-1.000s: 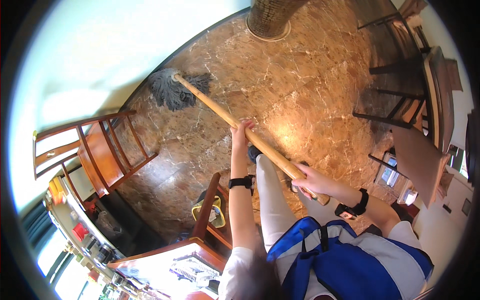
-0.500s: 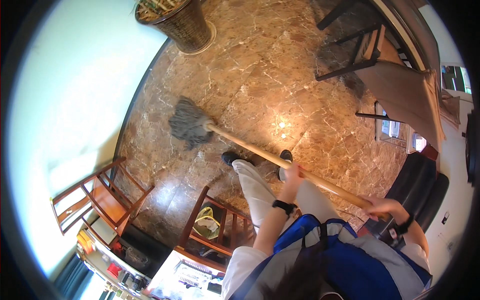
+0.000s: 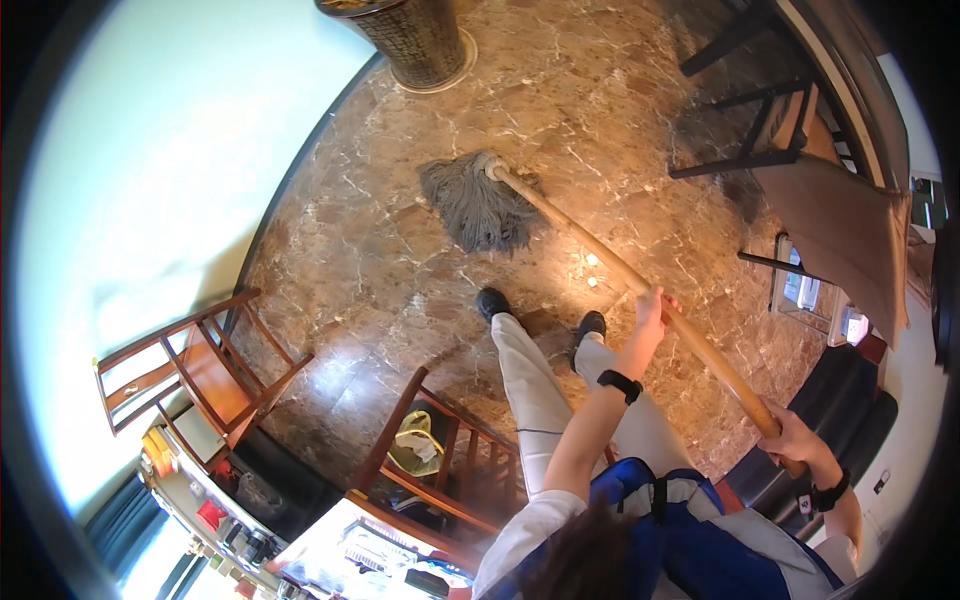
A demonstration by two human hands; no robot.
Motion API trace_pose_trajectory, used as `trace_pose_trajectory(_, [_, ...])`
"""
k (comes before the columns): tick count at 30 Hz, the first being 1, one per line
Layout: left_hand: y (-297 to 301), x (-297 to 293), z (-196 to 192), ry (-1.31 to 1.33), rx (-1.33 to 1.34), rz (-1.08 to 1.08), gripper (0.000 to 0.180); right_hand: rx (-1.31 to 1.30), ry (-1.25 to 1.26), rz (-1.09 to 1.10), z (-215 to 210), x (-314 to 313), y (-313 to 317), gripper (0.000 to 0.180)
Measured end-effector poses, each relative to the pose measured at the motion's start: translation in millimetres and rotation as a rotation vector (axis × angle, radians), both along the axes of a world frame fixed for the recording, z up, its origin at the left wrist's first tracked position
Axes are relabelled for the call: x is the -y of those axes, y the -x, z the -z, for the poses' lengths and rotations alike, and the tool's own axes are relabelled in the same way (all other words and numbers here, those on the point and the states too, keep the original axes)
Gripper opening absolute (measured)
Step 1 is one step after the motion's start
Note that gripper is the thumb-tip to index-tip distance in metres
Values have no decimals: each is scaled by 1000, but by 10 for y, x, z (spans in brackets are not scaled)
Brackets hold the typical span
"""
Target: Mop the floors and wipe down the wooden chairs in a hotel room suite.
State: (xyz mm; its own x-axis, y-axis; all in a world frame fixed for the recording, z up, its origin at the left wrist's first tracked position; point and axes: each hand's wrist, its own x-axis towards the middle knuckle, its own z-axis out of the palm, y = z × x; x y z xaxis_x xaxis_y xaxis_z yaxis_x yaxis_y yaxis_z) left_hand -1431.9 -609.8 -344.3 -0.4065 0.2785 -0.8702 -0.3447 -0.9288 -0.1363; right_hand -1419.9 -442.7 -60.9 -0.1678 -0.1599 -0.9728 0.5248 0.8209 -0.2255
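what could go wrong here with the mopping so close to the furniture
1. The floor shines, perhaps wet, right by the person's shoes, so a slip is possible.
2. The wooden chair stands close beside the legs; a step to that side could catch it.
3. The left hand and right hand hold the long mop handle with its top end toward the dark seat behind, so a pull back of the mop head might knock it.

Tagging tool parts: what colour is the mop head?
Grey: the stringy mop head lies on brown marbled floor, clearest in the head view.
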Motion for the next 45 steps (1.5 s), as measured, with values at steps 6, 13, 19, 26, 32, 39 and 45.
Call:
trace_pose_trajectory(6, [339,1656,278,71,-111,-122,16,-192,-46,-269,343,1541,225,72])
trace_pose_trajectory(13, [382,3881,628,236,-129,-295,12,-195,184,-333,926,3542,211,73])
trace_pose_trajectory(19, [-94,4867,629,329,-73,-352,15,-120,266,-541,1142,4290,135,75])
trace_pose_trajectory(26, [-715,4844,751,260,57,-513,15,-128,361,-784,1280,4160,129,74])
trace_pose_trajectory(32, [-1069,4160,800,364,221,-384,13,-134,414,-743,1478,3341,48,71])
trace_pose_trajectory(39, [-1082,2737,695,719,461,-29,15,-150,454,-540,1539,1829,-239,67])
trace_pose_trajectory(45, [-1108,1312,696,805,361,290,6,-170,519,-318,1451,245,-525,66])
